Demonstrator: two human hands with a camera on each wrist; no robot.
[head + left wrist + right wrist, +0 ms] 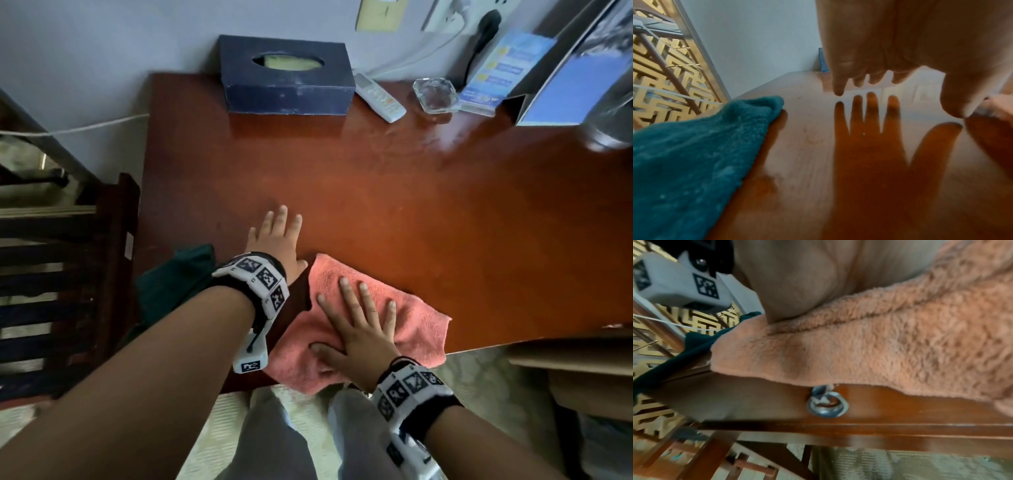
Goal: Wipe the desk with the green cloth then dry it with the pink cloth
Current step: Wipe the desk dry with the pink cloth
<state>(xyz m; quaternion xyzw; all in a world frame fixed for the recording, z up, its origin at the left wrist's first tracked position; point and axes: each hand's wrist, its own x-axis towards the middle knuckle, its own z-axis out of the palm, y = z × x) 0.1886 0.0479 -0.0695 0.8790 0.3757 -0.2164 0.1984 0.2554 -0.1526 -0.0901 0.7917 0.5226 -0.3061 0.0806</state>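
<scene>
My right hand (359,337) lies flat, fingers spread, pressing the pink cloth (411,318) at the worktop's (411,212) near edge. My left hand (277,240) hovers open over bare wood, holding nothing. Green cloth (174,284) sits at the left corner.

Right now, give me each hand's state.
Left hand: open, flat over the desk.
Right hand: open, pressing the pink cloth.

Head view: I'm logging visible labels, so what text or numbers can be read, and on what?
None can be read.
Blue leaflet: lines too blurred.
Remote control: buttons too small.
Wrist bands' square markers: patterns, no letters.
Tissue box: plain.
</scene>
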